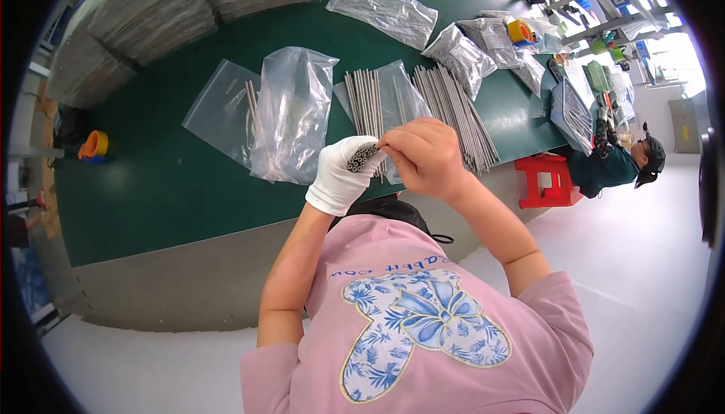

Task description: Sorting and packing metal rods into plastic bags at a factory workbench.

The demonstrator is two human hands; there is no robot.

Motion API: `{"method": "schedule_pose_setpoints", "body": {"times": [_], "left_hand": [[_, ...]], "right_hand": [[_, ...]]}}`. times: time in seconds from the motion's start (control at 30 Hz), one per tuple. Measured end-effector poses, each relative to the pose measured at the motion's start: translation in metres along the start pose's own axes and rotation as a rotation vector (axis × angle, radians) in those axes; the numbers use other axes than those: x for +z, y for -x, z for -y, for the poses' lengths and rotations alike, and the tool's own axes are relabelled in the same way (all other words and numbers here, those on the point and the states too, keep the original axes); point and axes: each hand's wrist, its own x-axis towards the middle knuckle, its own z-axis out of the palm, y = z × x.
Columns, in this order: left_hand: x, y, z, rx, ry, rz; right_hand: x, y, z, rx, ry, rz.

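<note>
My left hand (337, 176), in a white glove, is closed round a bundle of thin metal tubes (361, 159), their hollow ends facing up toward me. Against the right side of these ends, the thumb and fingers of my bare right hand (427, 156) are pinched together; whatever lies between them is too small to make out. Just beyond my hands, a row of metal rods (365, 101) rests on a clear bag (402, 93). A larger pile of similar rods (453, 116) lies to its right.
A clear plastic bag (291, 112) lies left on the green table (174, 210), beside a flat bag holding a few rods. Wrapped stacks (151, 18) stand far left. Filled bags (461, 59) and a tape roll (521, 32) lie far right. A person (615, 161) sits beyond a red stool (547, 180).
</note>
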Motion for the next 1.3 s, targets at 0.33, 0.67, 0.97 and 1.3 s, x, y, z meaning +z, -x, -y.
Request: {"method": "schedule_pose_setpoints", "body": {"times": [0.33, 0.67, 0.97, 1.3], "left_hand": [[0.002, -0.004, -0.001, 0.039, -0.009, -0.001], [-0.002, -0.005, -0.002, 0.026, -0.031, 0.045], [-0.001, -0.004, -0.001, 0.066, -0.044, 0.016], [-0.001, -0.005, 0.003, 0.065, -0.036, 0.029]], "right_hand": [[-0.003, 0.004, -0.008, 0.106, -0.009, 0.000], [-0.001, 0.005, -0.007, 0.076, -0.029, -0.033], [-0.001, 0.006, -0.002, 0.071, 0.018, -0.059], [-0.003, 0.003, -0.001, 0.129, -0.112, 0.007]]}}
